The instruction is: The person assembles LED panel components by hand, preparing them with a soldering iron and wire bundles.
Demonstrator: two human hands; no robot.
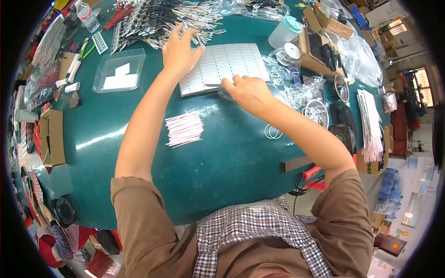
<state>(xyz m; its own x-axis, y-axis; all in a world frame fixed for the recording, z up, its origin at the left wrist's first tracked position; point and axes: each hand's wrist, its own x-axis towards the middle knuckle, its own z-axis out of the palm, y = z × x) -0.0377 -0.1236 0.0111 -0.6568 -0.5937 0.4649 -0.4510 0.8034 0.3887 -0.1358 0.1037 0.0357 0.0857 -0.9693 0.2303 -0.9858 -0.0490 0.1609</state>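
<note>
My left hand (180, 52) is over the far middle of the green table, its fingers spread. It is beside the left edge of a silver panel (232, 60) scored into rows of narrow strips, and just in front of a heap of wired strips (160, 18). My right hand (250, 92) is closed at the panel's near edge, with thumb and fingers pinched on that edge. What lies under its fingertips is partly hidden. Nearer to me, a small pile of thin pink-and-white wires (184, 128) lies on the table.
A clear plastic tray (139, 69) with white pieces is at the left, near green-handled pliers (86, 50). A mint-lidded cup (285, 32), a cardboard box (313, 51) and crumpled clear plastic (306, 95) crowd the right. An open cardboard box (52, 139) stands at the left edge.
</note>
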